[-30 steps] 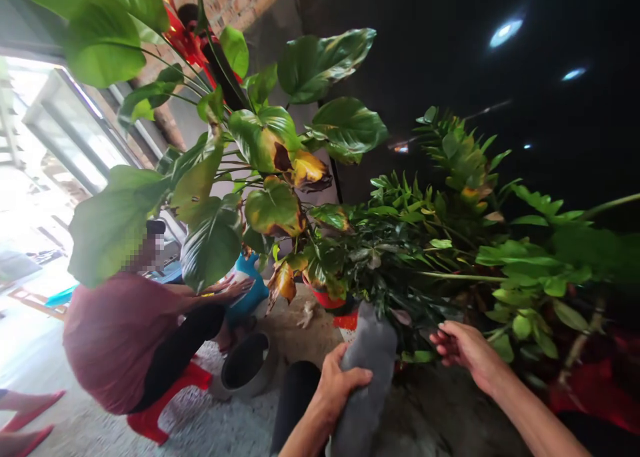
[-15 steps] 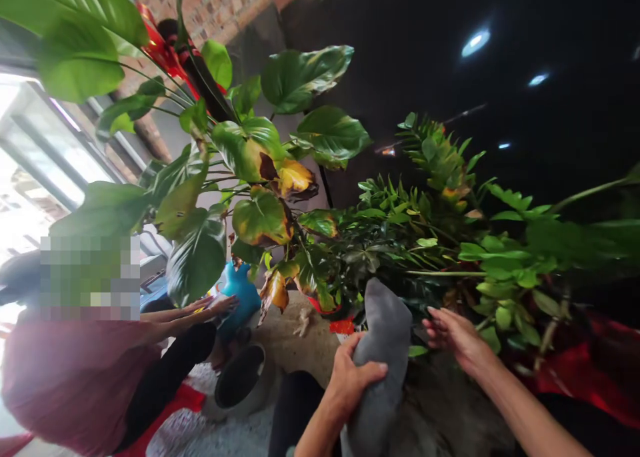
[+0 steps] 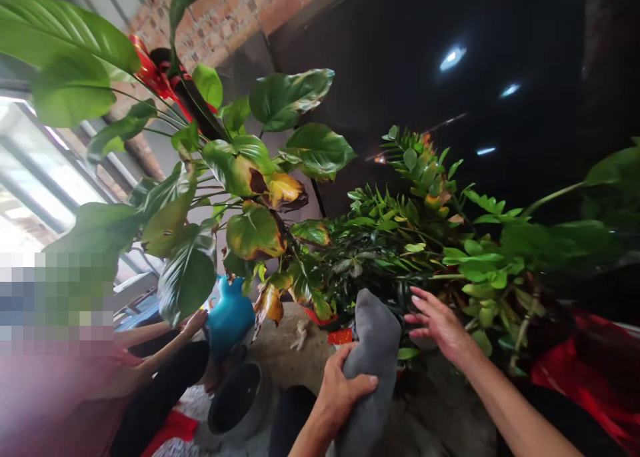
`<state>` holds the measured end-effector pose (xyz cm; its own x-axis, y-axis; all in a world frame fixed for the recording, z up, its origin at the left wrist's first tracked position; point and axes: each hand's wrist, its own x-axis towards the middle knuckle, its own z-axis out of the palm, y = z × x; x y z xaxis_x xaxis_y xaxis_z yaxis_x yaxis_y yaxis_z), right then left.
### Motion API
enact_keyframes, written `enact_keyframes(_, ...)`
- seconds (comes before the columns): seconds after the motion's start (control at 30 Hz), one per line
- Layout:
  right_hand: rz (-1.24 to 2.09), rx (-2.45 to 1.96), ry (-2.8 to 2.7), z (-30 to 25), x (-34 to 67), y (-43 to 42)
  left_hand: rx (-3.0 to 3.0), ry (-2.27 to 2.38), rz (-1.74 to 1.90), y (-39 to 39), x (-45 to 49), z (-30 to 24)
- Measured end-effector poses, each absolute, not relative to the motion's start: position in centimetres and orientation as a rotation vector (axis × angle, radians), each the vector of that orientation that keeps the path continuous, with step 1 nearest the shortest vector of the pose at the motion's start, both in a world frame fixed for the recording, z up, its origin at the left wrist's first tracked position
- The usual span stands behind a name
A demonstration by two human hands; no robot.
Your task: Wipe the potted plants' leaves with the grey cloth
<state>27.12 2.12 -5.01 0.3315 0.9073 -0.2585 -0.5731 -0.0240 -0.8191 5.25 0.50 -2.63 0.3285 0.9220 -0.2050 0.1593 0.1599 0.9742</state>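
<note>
The left hand (image 3: 345, 389) grasps a grey piece (image 3: 374, 350), matte, soft-looking and long, its far end narrowing to a blunt tip. Just beside it, the right hand (image 3: 437, 327) is released, fingers loosely spread. Beyond sit a round bucket (image 3: 236, 398) and a smooth, bulging blue thing (image 3: 231, 320), then glossy leaves (image 3: 255, 230), some crisp brown at the rims, and rough brick (image 3: 225, 14).

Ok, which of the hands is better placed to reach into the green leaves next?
Probably the right hand: it looks empty, open, and close to the green leaves. The left hand is gripping the grey item.
</note>
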Motion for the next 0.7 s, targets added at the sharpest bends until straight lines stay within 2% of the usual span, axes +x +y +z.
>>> enact_keyframes(0.2, 1.281, -1.016, -0.41, -5.7, 24.6, 2.7, 1.283, 1.086, 0.758, 1.0, 6.9, -0.4)
enact_keyframes(0.3, 1.27, -1.022, -0.37, -6.1, 24.3, 3.1, 1.261, 1.051, 0.778, 1.4, 6.8, 2.6)
enact_keyframes(0.43, 1.273, -1.039, -0.328, -6.1, 24.8, 3.0, 1.343, 0.983, 1.117, 3.5, 6.7, 8.7)
enact_keyframes(0.5, 1.281, -1.036, -0.321, -6.0, 25.1, 2.8, 1.384, 0.93, 1.233, 5.0, 7.2, 9.9)
enact_keyframes(0.6, 1.28, -1.021, -0.309, -5.9, 25.4, 2.4, 1.432, 0.973, 1.157, 6.1, 8.3, 7.7)
enact_keyframes(0.7, 1.267, -1.023, -0.282, -6.1, 25.8, 2.0, 1.469, 1.059, 0.822, 5.1, 8.4, 3.8)
